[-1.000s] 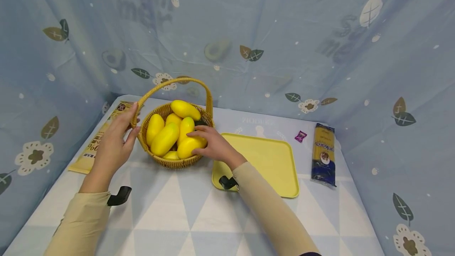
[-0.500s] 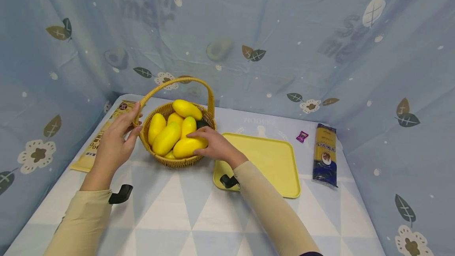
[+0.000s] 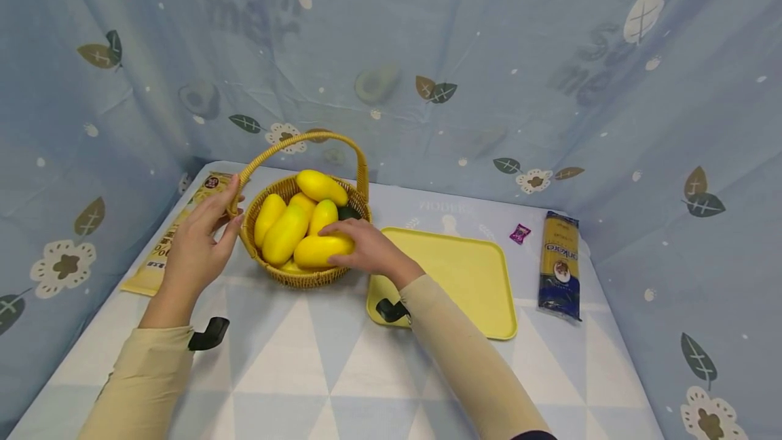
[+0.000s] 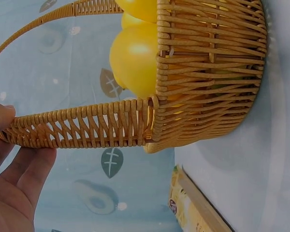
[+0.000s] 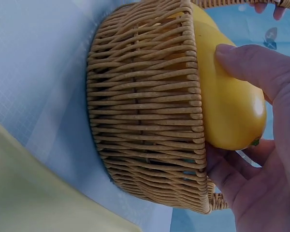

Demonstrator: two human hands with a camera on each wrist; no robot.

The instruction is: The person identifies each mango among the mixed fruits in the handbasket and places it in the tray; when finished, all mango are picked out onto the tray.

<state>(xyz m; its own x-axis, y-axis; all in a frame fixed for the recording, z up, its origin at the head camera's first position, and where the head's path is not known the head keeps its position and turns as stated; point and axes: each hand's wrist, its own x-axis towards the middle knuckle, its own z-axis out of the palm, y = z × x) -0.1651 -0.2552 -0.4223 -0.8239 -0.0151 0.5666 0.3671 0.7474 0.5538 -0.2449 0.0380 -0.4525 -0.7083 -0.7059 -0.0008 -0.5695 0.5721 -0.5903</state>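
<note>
A wicker basket point(image 3: 305, 280) with a tall arched handle holds several yellow mangoes point(image 3: 285, 234) and a dark green item point(image 3: 347, 213). The left hand point(image 3: 198, 250) grips the left side of the handle; in the left wrist view its thumb and fingers point(image 4: 36, 169) lie on either side of the wicker strip point(image 4: 87, 126). At the basket's right rim, the right hand point(image 3: 369, 248) holds the front-right mango point(image 3: 322, 250). The right wrist view shows the thumb on top of that mango point(image 5: 232, 104) and fingers point(image 5: 227, 169) curled around its far side, partly hidden by it.
A yellow tray point(image 3: 458, 277) lies right of the basket, partly under the right forearm. Farther right are a small purple wrapped candy point(image 3: 520, 233) and a blue and gold packet point(image 3: 559, 265). A yellow packet point(image 3: 153, 267) lies behind the left hand. Patterned curtains surround the table.
The mango under the right hand has shifted slightly left and turned to lie more level, and the mangoes beside it have moved a little. The left hand keeps its grip on the handle.
</note>
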